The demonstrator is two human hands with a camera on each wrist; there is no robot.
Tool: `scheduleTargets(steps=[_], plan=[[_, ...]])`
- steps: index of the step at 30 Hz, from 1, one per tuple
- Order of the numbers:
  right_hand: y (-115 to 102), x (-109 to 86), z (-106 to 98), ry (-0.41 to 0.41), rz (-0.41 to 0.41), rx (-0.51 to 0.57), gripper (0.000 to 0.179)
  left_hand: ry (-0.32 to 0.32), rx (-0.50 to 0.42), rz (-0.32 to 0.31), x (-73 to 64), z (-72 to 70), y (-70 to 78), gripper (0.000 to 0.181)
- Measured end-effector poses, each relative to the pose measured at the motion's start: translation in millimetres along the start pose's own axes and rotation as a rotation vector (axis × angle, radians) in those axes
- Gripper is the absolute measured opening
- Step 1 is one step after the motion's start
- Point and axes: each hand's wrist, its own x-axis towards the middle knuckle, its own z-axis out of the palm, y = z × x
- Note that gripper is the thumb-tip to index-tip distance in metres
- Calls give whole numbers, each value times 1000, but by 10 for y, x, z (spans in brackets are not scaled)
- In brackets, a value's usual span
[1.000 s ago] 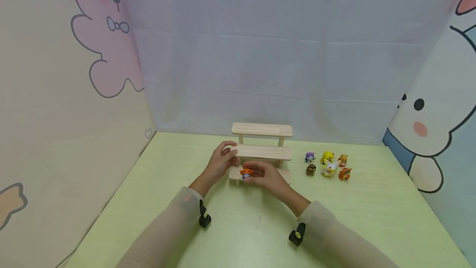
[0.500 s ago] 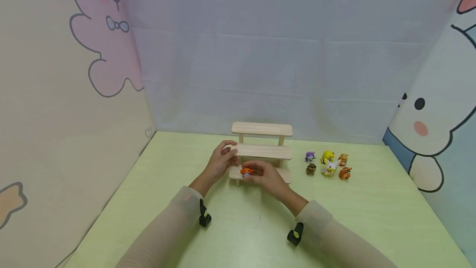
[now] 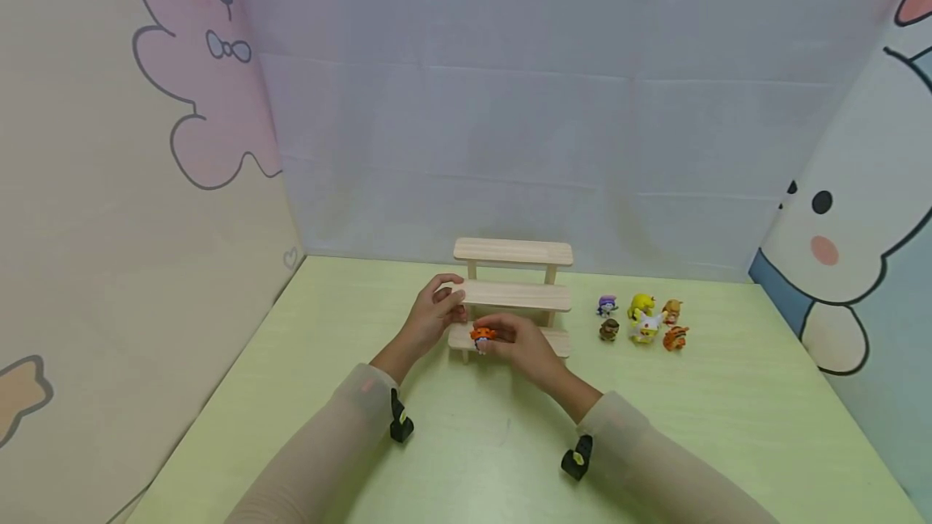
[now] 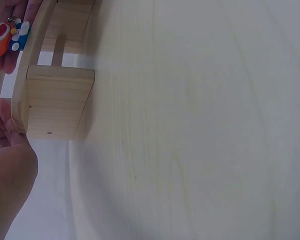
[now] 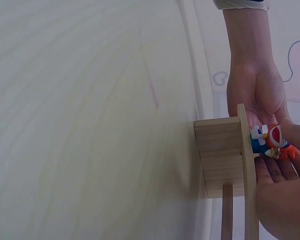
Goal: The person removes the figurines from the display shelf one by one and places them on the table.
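Observation:
A small toy figurine (image 3: 481, 337) with an orange top and a blue and white lower part is at the left part of the lowest step of a three-tier wooden display stand (image 3: 515, 295). My right hand (image 3: 520, 350) pinches it between thumb and fingers. In the right wrist view the figurine (image 5: 272, 141) has its blue base right at the step's top surface. My left hand (image 3: 434, 312) holds the left end of the middle step, thumb toward the front. The left wrist view shows that hand (image 4: 10, 145) by the stand's pale wood (image 4: 60, 102).
Several small figurines stand grouped right of the stand, among them a purple-capped one (image 3: 607, 305), a brown one (image 3: 608, 330), a white one (image 3: 645, 328) and an orange striped one (image 3: 675, 338). The light green table (image 3: 466, 443) meets a pale back wall (image 3: 466, 103).
The figurine has tilted a little within my right fingers, its lower part showing more white. My right wrist has shifted very slightly left; the left hand stays put on the stand.

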Motion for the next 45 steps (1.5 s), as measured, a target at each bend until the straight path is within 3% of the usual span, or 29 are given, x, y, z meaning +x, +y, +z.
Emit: scheduleTargets(steps=[23, 45], plan=[[-47, -69, -32, 42, 28, -50, 28, 8, 7, -18, -9, 4, 5, 32], [-2, -198, -303, 55, 61, -52, 33, 7, 0, -18, -9, 3, 9, 32]])
